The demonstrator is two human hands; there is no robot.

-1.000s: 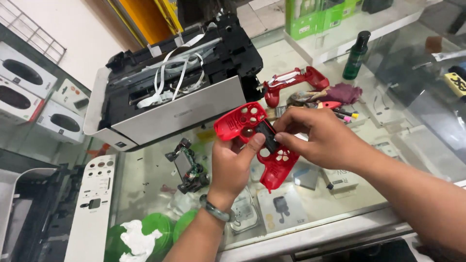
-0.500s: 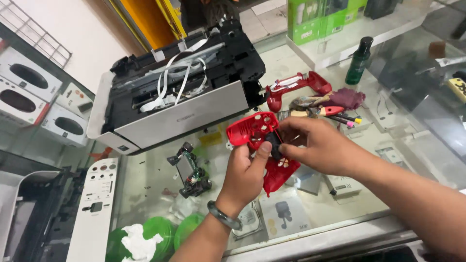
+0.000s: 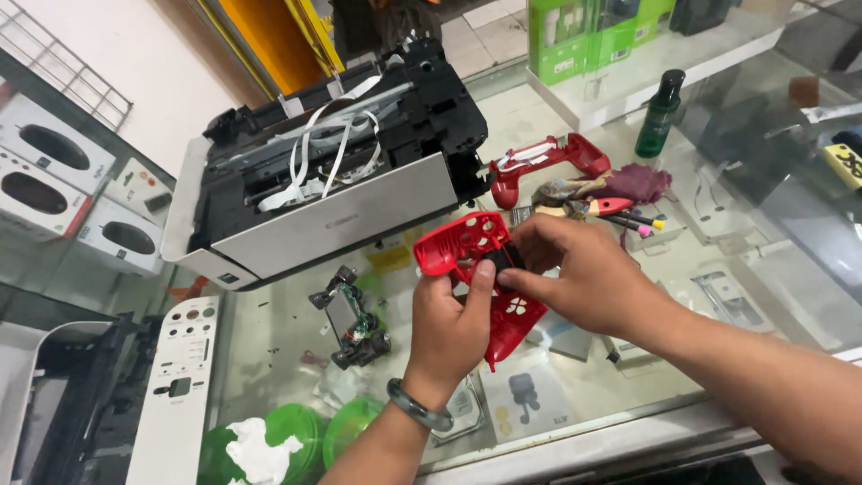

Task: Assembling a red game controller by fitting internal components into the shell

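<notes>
My left hand grips a red game-controller front shell from below, thumb pressed on its middle. My right hand comes in from the right and pinches a small black part against the centre of the shell. Both hands hold the shell just above the glass counter. A dark bangle circles my left wrist. The matching red back shell lies further back on the counter.
An opened printer with white ribbon cables sits at the back left. A small circuit assembly lies left of my hands. Brushes and pens, a purple cloth and a green bottle lie behind. A white panel stands at lower left.
Both hands have kept hold of the red shell and turned it slightly. The view has shifted, so the shell sits a little higher and more to the right in the frame.
</notes>
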